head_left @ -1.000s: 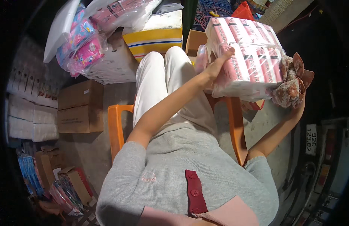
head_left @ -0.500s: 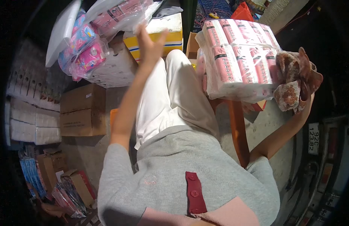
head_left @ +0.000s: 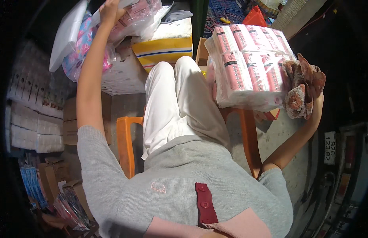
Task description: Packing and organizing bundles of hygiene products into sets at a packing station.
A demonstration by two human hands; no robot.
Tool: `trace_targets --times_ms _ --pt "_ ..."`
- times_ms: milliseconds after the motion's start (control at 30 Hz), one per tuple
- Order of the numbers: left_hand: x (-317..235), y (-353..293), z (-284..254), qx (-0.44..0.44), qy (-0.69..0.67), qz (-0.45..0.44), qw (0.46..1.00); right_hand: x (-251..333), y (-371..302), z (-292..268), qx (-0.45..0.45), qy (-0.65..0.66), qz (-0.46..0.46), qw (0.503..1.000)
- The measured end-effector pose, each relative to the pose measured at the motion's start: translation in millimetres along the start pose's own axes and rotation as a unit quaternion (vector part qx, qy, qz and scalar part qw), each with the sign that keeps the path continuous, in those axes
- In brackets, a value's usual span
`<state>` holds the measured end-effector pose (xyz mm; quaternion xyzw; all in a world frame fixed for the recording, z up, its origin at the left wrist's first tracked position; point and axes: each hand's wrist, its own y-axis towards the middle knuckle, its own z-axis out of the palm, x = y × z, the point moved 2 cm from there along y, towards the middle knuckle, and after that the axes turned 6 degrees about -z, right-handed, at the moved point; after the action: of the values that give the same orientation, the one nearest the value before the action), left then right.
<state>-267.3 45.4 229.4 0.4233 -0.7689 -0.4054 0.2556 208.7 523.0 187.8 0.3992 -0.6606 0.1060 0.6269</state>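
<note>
My left hand (head_left: 110, 15) reaches to the far left, its fingers closed on the edge of a white plastic sheet (head_left: 96, 18). Beneath that sheet lies a clear bag with a pink tissue pack (head_left: 141, 12). Blue and pink plastic packs (head_left: 77, 58) sit beside my left forearm, partly covered by it. On the right, my right hand (head_left: 318, 104) grips a bunched brown floral cloth (head_left: 301, 95), which hides most of its fingers. The cloth rests against the side of a large clear-wrapped bale of pink and white tissue packs (head_left: 247, 75).
An orange plastic chair (head_left: 127, 146) is under me. A yellow and white box (head_left: 163, 51) stands beyond my knees. Cardboard boxes (head_left: 71, 119) and white wrapped stacks (head_left: 35, 127) line the left side. A vehicle's plate (head_left: 329, 148) shows at the right.
My left hand has moved far and left, from above the yellow box onto the white sheet. My right hand and the cloth have shifted slightly left, and the bale has moved slightly nearer.
</note>
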Motion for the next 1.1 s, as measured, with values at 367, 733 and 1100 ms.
trace_targets --times_ms 367,733,1100 --pt "-30.9 28.3 -143.0 -0.339 -0.244 -0.064 0.907 -6.4 4.8 -1.7 0.011 0.003 0.025 1.0" --pt "-73.9 -221.1 -165.1 0.125 -0.611 -0.62 0.476 4.6 -2.8 17.4 0.019 0.005 -0.006 1.0" --pt "-105.9 -340.8 -130.5 0.365 -0.611 -0.651 0.264 0.8 1.5 9.3 0.021 0.031 0.026 0.999"
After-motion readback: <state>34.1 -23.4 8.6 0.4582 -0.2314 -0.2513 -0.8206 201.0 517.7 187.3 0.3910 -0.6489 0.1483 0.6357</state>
